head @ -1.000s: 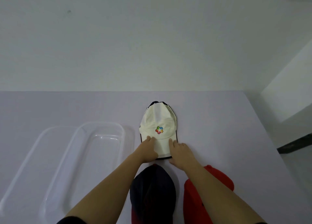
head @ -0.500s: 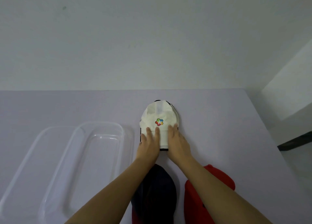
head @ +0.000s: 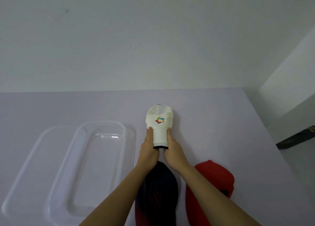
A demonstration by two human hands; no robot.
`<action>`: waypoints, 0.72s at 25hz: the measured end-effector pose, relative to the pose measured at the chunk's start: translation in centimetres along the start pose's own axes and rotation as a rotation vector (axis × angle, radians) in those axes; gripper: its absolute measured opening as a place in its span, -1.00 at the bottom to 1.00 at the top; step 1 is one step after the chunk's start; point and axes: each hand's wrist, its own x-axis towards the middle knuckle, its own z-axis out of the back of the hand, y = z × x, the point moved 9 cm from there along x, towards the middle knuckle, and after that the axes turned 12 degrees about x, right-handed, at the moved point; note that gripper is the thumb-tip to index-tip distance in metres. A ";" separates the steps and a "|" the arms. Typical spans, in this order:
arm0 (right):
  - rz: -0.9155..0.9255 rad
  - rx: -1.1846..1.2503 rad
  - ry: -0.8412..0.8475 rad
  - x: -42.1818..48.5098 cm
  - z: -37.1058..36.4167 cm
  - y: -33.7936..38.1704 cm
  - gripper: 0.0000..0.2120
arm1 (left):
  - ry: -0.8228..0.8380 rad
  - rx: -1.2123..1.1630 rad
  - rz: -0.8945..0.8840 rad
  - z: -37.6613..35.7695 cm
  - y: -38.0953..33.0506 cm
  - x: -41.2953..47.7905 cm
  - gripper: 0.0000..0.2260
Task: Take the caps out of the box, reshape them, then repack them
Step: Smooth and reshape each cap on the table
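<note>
The left hand [head: 148, 149] and the right hand [head: 172, 151] sit side by side. Each one is cupped round one side of the brim [head: 159, 137] of a round white cloth cap [head: 159, 114] with a colourful badge, and together they squeeze the brim into a tight curve. The cap's top points to 12 o'clock on the pale purple table [head: 221, 123]. At 6 o'clock from the hands lies a dark blue cloth cap [head: 156, 188]. At 4 o'clock lies a red cloth cap [head: 214, 176]. At 8 o'clock stands a clear plastic box [head: 95, 166], with a clear plastic lid [head: 25, 174] on its 9 o'clock side.
</note>
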 end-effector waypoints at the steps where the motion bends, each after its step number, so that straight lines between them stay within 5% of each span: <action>1: -0.014 0.042 -0.013 0.0 0.0 0.1 -0.46 | 0.020 -0.021 -0.001 -0.1 -0.5 -0.2 -0.66; 6: -0.016 0.092 -0.015 -0.4 0.9 0.3 -0.49 | 0.188 -0.131 -0.008 -0.1 -0.9 -0.1 -0.46; 8: 0.045 0.001 -0.010 -1.0 1.2 0.3 -0.41 | 0.220 0.002 -0.062 0.2 -0.1 0.4 -0.40; 14: 0.211 -0.128 -0.087 -1.6 2.6 1.2 -0.33 | 0.130 0.004 -0.028 0.8 0.5 -0.5 -0.38; 18: 0.088 -0.201 -0.119 -0.8 3.8 -0.5 -0.35 | 0.118 0.004 -0.061 0.8 0.4 -0.8 -0.39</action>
